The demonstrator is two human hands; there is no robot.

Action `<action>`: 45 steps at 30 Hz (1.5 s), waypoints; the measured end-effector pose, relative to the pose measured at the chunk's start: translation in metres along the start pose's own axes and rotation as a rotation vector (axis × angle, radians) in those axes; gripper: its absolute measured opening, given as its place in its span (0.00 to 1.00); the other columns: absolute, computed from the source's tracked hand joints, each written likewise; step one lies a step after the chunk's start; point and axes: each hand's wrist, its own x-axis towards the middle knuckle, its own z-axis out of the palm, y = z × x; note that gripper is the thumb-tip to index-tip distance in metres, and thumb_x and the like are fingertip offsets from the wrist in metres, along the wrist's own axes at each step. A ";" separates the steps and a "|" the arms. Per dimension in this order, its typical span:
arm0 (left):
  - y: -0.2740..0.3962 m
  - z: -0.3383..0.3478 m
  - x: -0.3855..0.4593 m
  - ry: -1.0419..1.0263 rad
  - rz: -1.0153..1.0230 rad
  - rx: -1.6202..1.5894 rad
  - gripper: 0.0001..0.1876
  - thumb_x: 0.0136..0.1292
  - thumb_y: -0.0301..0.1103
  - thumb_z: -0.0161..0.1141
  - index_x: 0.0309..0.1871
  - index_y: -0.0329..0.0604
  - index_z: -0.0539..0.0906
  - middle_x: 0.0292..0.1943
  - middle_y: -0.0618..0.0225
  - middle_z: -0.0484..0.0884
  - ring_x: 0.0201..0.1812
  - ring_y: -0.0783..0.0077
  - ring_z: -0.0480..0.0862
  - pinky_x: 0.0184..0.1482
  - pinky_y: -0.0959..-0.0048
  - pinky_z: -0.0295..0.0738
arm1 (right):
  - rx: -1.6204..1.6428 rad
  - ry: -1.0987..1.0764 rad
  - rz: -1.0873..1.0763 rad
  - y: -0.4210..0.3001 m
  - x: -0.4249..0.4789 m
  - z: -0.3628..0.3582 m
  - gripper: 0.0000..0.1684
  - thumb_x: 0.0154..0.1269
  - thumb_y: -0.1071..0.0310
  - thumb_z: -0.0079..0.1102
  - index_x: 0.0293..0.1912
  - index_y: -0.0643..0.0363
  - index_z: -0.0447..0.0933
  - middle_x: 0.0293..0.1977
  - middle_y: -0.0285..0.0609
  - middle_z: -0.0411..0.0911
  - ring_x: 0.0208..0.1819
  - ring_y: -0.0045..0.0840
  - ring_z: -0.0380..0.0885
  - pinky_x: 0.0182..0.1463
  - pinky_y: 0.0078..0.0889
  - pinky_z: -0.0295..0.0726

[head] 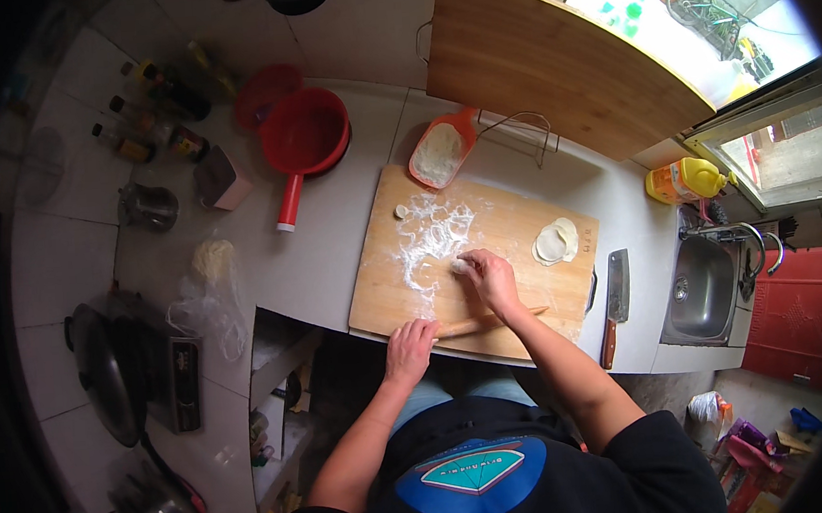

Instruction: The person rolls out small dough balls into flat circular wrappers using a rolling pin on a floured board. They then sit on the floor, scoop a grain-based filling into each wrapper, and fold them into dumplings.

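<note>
A wooden cutting board [384,287] dusted with white flour [438,229] lies before me. My right hand [491,279] pinches a small floured piece of dough [460,266] over the middle of the board. Along the board's near edge, my left hand [412,349] grips the left end of a wooden rolling pin [487,322], which passes under my right wrist. Thin round dough wrappers [554,241] lie overlapping at the right. One small dough lump [401,212] sits at the upper left. An orange scoop [472,138] holding flour rests at the board's far edge.
A cleaver [618,288] lies right of the board, before a steel sink [703,293] and a yellow jug [684,180]. Left are a red plastic ladle [306,131], bottles, a plastic bag [214,306] and a wok [105,374]. A large wooden board [554,60] stands behind.
</note>
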 end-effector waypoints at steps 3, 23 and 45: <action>0.000 0.002 0.001 0.006 0.002 -0.013 0.18 0.57 0.31 0.63 0.52 0.48 0.79 0.42 0.70 0.77 0.47 0.67 0.79 0.47 0.65 0.73 | 0.044 -0.057 0.099 0.005 0.009 0.007 0.09 0.58 0.69 0.67 0.40 0.57 0.85 0.32 0.47 0.84 0.33 0.34 0.84 0.39 0.31 0.81; 0.001 -0.001 0.009 0.003 0.031 -0.050 0.18 0.57 0.30 0.63 0.53 0.48 0.79 0.43 0.70 0.78 0.48 0.66 0.79 0.49 0.65 0.73 | -0.185 -0.211 0.106 -0.020 0.001 0.020 0.12 0.51 0.58 0.68 0.31 0.56 0.84 0.28 0.49 0.83 0.32 0.43 0.83 0.39 0.42 0.81; -0.028 -0.014 0.014 -0.176 -0.240 0.207 0.47 0.59 0.51 0.65 0.76 0.40 0.54 0.76 0.48 0.51 0.77 0.48 0.50 0.76 0.52 0.45 | -0.425 -0.227 -0.368 0.055 -0.049 -0.033 0.49 0.60 0.41 0.58 0.72 0.59 0.57 0.73 0.46 0.56 0.75 0.37 0.54 0.77 0.48 0.45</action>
